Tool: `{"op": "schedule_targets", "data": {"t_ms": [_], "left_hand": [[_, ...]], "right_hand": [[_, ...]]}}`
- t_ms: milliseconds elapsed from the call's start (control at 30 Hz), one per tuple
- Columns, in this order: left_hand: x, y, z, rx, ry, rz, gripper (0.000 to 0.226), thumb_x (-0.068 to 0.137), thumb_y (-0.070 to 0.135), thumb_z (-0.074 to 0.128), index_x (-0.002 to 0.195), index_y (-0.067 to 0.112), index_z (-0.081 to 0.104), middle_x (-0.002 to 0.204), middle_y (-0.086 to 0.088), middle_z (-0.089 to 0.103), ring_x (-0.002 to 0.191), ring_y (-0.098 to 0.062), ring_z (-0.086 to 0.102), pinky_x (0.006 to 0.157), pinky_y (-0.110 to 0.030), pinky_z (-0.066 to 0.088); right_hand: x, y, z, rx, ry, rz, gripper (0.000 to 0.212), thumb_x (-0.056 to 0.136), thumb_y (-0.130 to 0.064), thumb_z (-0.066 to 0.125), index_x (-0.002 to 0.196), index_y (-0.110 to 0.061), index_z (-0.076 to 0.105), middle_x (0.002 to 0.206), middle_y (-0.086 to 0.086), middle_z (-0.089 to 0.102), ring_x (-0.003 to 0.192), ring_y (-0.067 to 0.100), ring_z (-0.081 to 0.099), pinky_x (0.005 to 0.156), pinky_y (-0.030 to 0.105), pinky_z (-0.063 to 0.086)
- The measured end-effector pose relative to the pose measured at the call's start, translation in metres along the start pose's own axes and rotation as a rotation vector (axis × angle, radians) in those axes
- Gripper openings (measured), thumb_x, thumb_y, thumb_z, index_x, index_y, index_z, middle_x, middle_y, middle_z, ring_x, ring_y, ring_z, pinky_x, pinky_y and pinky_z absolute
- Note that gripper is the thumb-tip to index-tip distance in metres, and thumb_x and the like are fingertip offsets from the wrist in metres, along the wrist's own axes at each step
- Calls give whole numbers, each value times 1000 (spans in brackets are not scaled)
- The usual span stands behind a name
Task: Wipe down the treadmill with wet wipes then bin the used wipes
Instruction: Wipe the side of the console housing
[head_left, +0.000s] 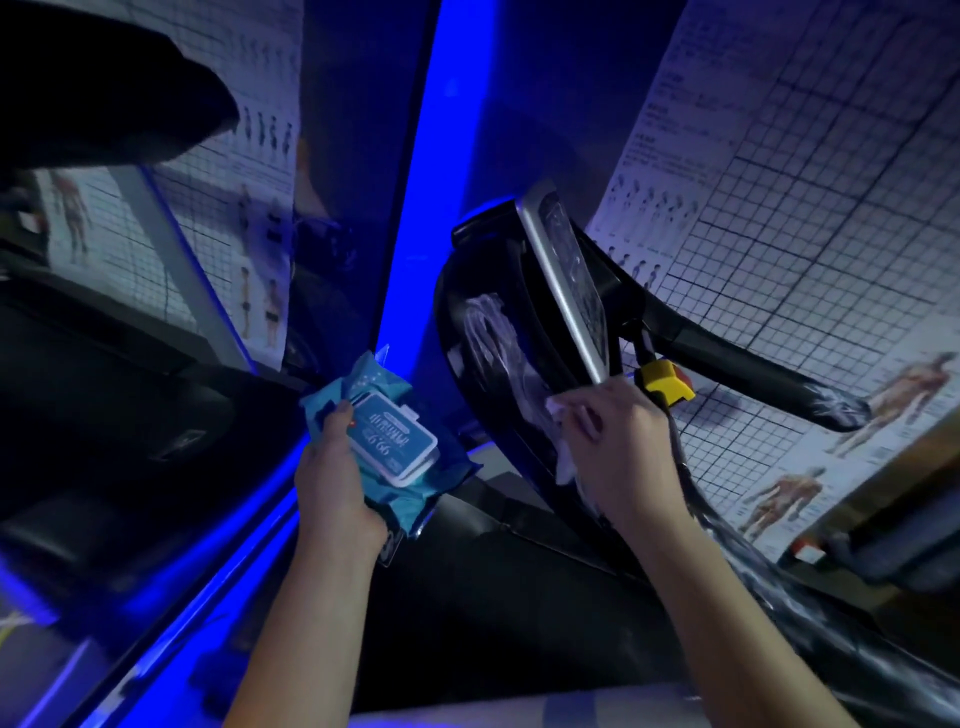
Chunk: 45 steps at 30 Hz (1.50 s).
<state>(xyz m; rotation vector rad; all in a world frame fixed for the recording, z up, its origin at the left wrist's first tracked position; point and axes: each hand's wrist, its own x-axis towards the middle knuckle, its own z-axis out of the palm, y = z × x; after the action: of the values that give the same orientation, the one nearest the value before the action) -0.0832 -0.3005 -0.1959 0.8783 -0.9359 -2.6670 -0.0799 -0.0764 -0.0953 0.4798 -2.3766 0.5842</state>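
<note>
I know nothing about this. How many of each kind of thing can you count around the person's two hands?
wet-wipe pack: 1
white wipe: 1
treadmill: 1
yellow safety clip: 1
hands: 2 (left hand, right hand)
Total: 6

Both forearms are reaching forward; the left hand (337, 483) is gripping a wipes pack (397, 441), the right hand (618, 447) is pressing a wipe (557, 409), fingers curled.
</note>
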Motion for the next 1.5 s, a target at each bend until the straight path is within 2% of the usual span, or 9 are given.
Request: {"op": "schedule_targets", "data": {"t_ms": [267,400,467,600,733,867,1100,1367,1500], "left_hand": [[-2,16,-10,-1,30,45,58,76,57,78,122,23,72,109,-6,78,95,-29,76,71,-38,57],[5,22,-7,1,39,41,75,60,65,79,121,20,74,107,-9,78,89,-31,76,73,-41,60],[9,25,-6,-2,43,19,65,75,61,76,124,18,73,104,-9,78,80,-29,75,61,-34,56],[7,23,-11,-28,31,39,43,89,46,75,120,17,72,104,-11,79,83,-28,76,64,-33,55],[12,27,-14,-20,16,43,40,87,46,77,117,19,71,103,-9,79,83,-28,78,71,-41,61],[15,25,-15,-11,33,42,45,85,48,79,118,19,70,105,-11,77,91,-31,76,83,-50,61],[18,21,-10,-4,21,27,51,80,51,79,119,19,72,107,-10,78,93,-31,77,72,-39,59],[15,23,-10,-26,35,34,44,87,45,76,121,18,68,107,-10,77,92,-29,76,72,-39,58],[11,20,-6,-5,26,40,44,89,44,75,122,16,68,108,-10,77,92,-29,76,68,-36,58]], "right_hand": [[122,-32,33,39,113,-183,17,91,0,67,100,-7,79,97,6,69,73,1,58,76,1,39],[155,-32,50,-97,-172,-325,23,91,2,60,104,-5,79,107,11,73,98,27,68,89,38,55],[160,-29,52,-112,-328,-364,31,87,8,55,103,-4,78,108,12,74,105,30,66,92,45,53],[164,-20,43,-106,-479,-427,27,86,1,54,95,-9,78,99,6,74,96,26,68,85,45,54],[146,-8,25,-82,-513,-611,27,80,11,63,92,-7,78,90,3,74,89,20,67,83,38,54],[148,-7,17,-39,-552,-734,21,82,4,67,94,-7,80,87,0,77,85,13,67,82,25,52],[165,-9,37,-120,-374,-756,20,87,-7,65,98,-10,81,98,4,76,88,25,71,81,43,58],[138,9,-4,-101,-625,-840,26,83,4,77,101,-14,81,88,-2,72,80,15,65,76,31,51],[147,0,14,-80,-486,-755,29,84,8,71,104,-11,80,98,4,73,93,22,67,83,39,56]]}}
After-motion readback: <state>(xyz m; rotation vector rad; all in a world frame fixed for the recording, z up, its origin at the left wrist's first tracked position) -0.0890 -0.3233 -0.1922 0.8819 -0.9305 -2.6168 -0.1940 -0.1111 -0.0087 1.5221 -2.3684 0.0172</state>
